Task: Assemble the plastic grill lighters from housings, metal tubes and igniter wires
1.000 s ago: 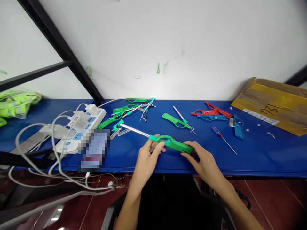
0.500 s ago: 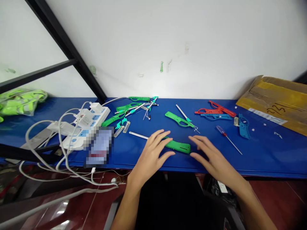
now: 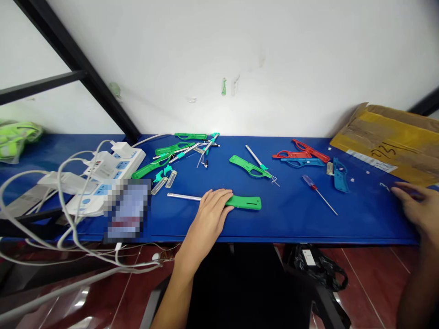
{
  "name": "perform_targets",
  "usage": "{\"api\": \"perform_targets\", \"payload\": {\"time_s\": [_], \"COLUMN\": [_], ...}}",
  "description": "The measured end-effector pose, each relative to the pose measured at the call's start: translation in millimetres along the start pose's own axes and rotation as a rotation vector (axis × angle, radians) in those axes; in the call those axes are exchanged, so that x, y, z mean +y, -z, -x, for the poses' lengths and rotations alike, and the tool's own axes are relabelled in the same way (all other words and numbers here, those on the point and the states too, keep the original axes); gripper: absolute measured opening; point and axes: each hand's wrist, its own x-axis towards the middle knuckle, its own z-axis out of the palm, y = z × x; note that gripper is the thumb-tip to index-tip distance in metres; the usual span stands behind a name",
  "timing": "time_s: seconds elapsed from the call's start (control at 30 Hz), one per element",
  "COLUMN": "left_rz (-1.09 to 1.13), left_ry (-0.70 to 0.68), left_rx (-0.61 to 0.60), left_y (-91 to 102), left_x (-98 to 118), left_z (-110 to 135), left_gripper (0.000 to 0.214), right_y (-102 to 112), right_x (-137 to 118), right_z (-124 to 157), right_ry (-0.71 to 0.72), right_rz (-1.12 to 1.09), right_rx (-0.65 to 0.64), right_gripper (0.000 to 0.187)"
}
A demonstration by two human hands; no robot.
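Observation:
On the blue tabletop, my left hand point(image 3: 212, 211) lies over the middle of a long-nosed gas lighter with a green handle point(image 3: 247, 202). Its fingers wrap the handle and hide that part. The lighter's silver tube point(image 3: 183, 197) points left. My right hand point(image 3: 420, 205) is at the far right, fingers stretched beside a few tiny pale parts point(image 3: 384, 186), holding nothing that I can see. A green handle half point(image 3: 250, 167) and a loose metal tube point(image 3: 254, 156) with a wire lie behind the lighter.
A screwdriver point(image 3: 319, 194) lies right of centre, near red handle shells point(image 3: 295, 155) and a blue shell point(image 3: 340, 175). Green lighter parts point(image 3: 171, 148) are heaped at back left. A power strip point(image 3: 128, 167), a phone point(image 3: 128, 210) and a cardboard box point(image 3: 387, 137) flank them.
My right hand has left the lighter's handle end and moved far right to the tiny parts. My left hand has closed further over the lighter. The view has shifted slightly right.

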Motion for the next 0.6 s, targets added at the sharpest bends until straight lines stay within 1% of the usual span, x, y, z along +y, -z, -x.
{"api": "perform_targets", "payload": {"time_s": [0.1,0.2,0.27,0.43,0.53,0.6], "left_rz": [0.002,0.018,0.025,0.035,0.041,0.045], "left_ry": [0.012,0.028,0.032,0.036,0.033,0.029], "left_rx": [-0.007,-0.021,-0.020,-0.015,-0.012,-0.009], "left_y": [0.6,1.2,1.3,1.5,1.6,1.6], "left_x": [-1,-1,-1,0,1,1], "left_z": [0,0,0,0,-1,-1], "left_gripper": [0.032,0.033,0.034,0.033,0.031,0.031], "right_y": [-2,2,7,15,14,12], "right_x": [2,-6,-12,-24,-25,-24], "right_z": [-4,-4,-4,1,5,6], "right_ry": [-0.157,-0.232,-0.240,-0.236,-0.183,-0.126], "right_rz": [-0.079,-0.116,-0.116,-0.147,-0.160,-0.120], "right_rx": [-0.145,-0.235,-0.268,-0.287,-0.253,-0.249], "right_gripper": [0.054,0.053,0.054,0.050,0.047,0.045]}}
